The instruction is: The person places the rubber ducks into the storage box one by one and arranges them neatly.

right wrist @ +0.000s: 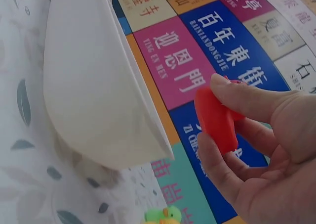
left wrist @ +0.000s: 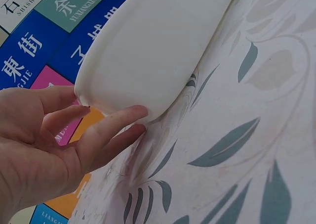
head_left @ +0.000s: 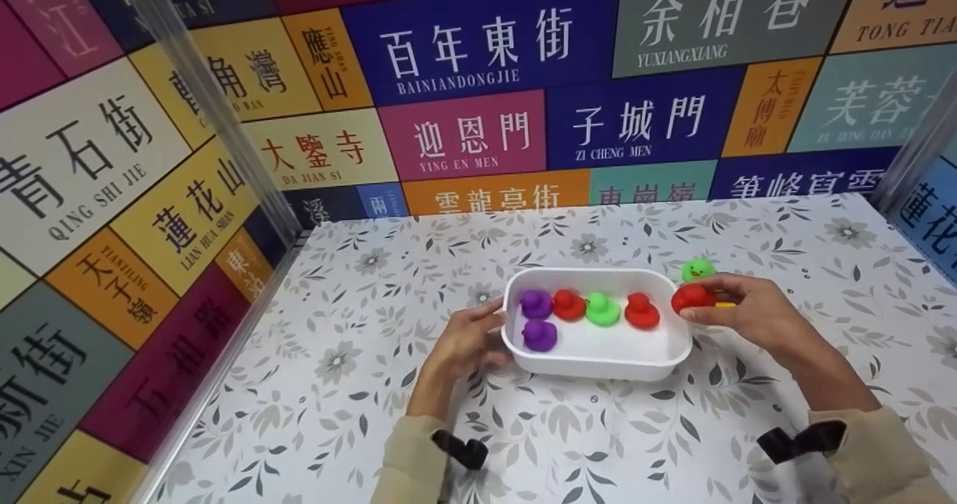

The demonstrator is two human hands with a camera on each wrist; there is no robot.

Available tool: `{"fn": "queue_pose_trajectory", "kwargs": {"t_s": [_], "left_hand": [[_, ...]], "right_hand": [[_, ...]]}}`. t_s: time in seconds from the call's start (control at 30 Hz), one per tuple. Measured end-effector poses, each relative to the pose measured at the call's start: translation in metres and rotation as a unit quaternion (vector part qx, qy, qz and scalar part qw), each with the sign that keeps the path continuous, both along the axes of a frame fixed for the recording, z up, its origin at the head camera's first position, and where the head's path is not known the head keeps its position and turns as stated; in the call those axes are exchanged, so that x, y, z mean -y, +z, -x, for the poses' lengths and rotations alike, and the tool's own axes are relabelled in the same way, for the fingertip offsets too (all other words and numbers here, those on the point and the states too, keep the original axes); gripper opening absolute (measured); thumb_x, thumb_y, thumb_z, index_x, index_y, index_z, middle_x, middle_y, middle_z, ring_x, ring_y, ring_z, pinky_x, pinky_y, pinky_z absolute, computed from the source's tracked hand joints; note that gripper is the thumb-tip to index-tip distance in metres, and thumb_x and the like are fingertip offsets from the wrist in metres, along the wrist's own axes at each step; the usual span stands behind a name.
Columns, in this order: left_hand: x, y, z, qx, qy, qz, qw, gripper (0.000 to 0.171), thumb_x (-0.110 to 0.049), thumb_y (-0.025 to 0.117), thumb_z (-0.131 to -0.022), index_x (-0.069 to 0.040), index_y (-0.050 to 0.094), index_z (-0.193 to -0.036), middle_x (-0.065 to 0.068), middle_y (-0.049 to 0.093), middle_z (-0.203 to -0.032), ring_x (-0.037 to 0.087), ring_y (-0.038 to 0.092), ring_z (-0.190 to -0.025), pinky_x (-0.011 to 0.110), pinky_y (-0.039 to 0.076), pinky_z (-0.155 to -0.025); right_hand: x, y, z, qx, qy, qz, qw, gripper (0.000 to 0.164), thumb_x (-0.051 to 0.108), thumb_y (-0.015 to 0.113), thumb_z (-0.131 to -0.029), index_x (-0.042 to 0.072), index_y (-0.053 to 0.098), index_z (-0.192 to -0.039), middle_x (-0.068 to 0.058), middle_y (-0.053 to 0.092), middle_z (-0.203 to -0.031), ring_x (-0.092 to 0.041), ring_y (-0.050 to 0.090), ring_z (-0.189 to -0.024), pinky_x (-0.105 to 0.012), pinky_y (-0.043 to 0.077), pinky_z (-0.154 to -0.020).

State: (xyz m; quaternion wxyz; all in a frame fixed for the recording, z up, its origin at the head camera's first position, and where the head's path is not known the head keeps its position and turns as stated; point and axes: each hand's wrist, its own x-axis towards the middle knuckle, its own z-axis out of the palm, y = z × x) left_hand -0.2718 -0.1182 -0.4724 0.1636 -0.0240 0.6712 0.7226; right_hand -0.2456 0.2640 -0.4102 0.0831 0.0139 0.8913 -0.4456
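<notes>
My left hand (head_left: 467,341) holds the left end of a white plastic tub (head_left: 598,366), its fingers spread on the rim and end wall. At the tub's right end, my right hand (head_left: 762,317) pinches a red rubber duck (right wrist: 217,117) between thumb and fingers, beside the rim and outside the wall. Inside sit two purple ducks (head_left: 536,304), a red duck (head_left: 568,306), a green duck (head_left: 602,310) and, apart to the right, another red duck (head_left: 641,312). The right wrist view shows the tub's outer wall (right wrist: 94,85) left of the held duck.
Behind my right hand, a green duck (head_left: 698,269) stands on the table, and part of a yellow thing (head_left: 724,304) shows beside the fingers. The table (head_left: 359,414) has a leaf-patterned cover. Printed sign panels (head_left: 471,48) rise behind it and on the left.
</notes>
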Motion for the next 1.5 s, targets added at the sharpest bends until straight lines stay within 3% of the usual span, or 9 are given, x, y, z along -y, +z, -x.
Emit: {"fn": "queue_pose_trajectory", "kwargs": {"t_s": [0.17, 0.3, 0.5, 0.77, 0.9, 1.0, 1.23, 1.5], "left_hand": [[0.000, -0.001, 0.000, -0.004, -0.002, -0.017, 0.9998, 0.047, -0.011, 0.057, -0.099, -0.011, 0.052, -0.146, 0.025, 0.058, -0.139, 0.028, 0.073, -0.093, 0.023, 0.059, -0.048], [0.000, -0.001, 0.000, -0.003, 0.001, -0.014, 0.9999, 0.046, -0.012, 0.057, -0.099, -0.012, 0.053, -0.145, 0.025, 0.059, -0.138, 0.027, 0.073, -0.091, 0.023, 0.059, -0.048], [-0.001, -0.002, 0.001, -0.007, -0.005, -0.007, 0.9999, 0.046, -0.012, 0.058, -0.099, -0.013, 0.054, -0.145, 0.024, 0.060, -0.138, 0.030, 0.073, -0.094, 0.023, 0.058, -0.048], [-0.001, -0.001, 0.001, -0.011, -0.001, -0.001, 0.9999, 0.045, -0.012, 0.058, -0.099, -0.013, 0.055, -0.144, 0.022, 0.058, -0.140, 0.035, 0.073, -0.099, 0.023, 0.059, -0.050], [-0.002, 0.000, 0.001, -0.010, 0.000, 0.005, 0.9999, 0.046, -0.012, 0.059, -0.098, -0.014, 0.055, -0.144, 0.022, 0.059, -0.139, 0.030, 0.073, -0.092, 0.022, 0.059, -0.049], [-0.001, 0.000, 0.001, -0.009, 0.001, 0.004, 1.0000, 0.047, -0.012, 0.060, -0.097, -0.013, 0.055, -0.144, 0.022, 0.060, -0.139, 0.028, 0.073, -0.089, 0.022, 0.059, -0.048], [-0.001, -0.001, 0.000, -0.006, -0.003, -0.005, 1.0000, 0.046, -0.012, 0.060, -0.098, -0.013, 0.055, -0.144, 0.025, 0.060, -0.137, 0.028, 0.074, -0.088, 0.021, 0.058, -0.047], [-0.001, 0.000, 0.001, -0.006, 0.001, -0.003, 1.0000, 0.046, -0.013, 0.060, -0.098, -0.014, 0.055, -0.144, 0.023, 0.059, -0.139, 0.027, 0.074, -0.088, 0.023, 0.060, -0.050]], "right_hand": [[0.019, 0.004, 0.002, -0.022, 0.015, 0.000, 1.000, 0.076, 0.045, 0.079, -0.085, 0.001, 0.053, -0.141, -0.026, 0.058, -0.136, -0.036, 0.053, -0.121, -0.012, 0.048, -0.080], [0.036, 0.006, 0.007, -0.022, 0.038, 0.009, 0.999, 0.071, 0.044, 0.079, -0.084, 0.002, 0.057, -0.137, -0.022, 0.062, -0.132, -0.032, 0.057, -0.119, -0.014, 0.050, -0.081], [0.057, 0.009, 0.013, 0.013, 0.063, 0.017, 0.998, 0.065, 0.043, 0.078, -0.085, 0.006, 0.058, -0.135, -0.018, 0.064, -0.130, -0.025, 0.059, -0.113, -0.020, 0.049, -0.088], [0.080, -0.001, 0.019, 0.028, 0.095, 0.085, 0.991, 0.053, 0.023, 0.079, -0.087, -0.001, 0.060, -0.130, -0.013, 0.067, -0.119, -0.012, 0.064, -0.096, -0.017, 0.059, -0.083], [0.093, -0.009, 0.021, 0.043, 0.078, 0.122, 0.989, 0.050, 0.018, 0.080, -0.085, -0.004, 0.061, -0.126, -0.010, 0.068, -0.113, -0.011, 0.068, -0.088, -0.024, 0.064, -0.081], [0.101, -0.013, 0.023, 0.045, 0.056, 0.119, 0.990, 0.051, 0.020, 0.082, -0.083, -0.003, 0.063, -0.125, -0.010, 0.067, -0.114, -0.010, 0.067, -0.084, -0.025, 0.064, -0.078], [0.115, -0.018, 0.025, 0.056, 0.054, 0.112, 0.991, 0.053, 0.015, 0.082, -0.082, -0.005, 0.061, -0.127, -0.019, 0.063, -0.123, -0.012, 0.068, -0.081, -0.026, 0.063, -0.078], [0.133, -0.032, 0.029, 0.050, 0.038, 0.057, 0.996, 0.026, 0.001, 0.079, -0.076, 0.002, 0.075, -0.101, -0.004, 0.072, -0.093, -0.013, 0.060, -0.082, -0.016, 0.052, -0.068]]}}
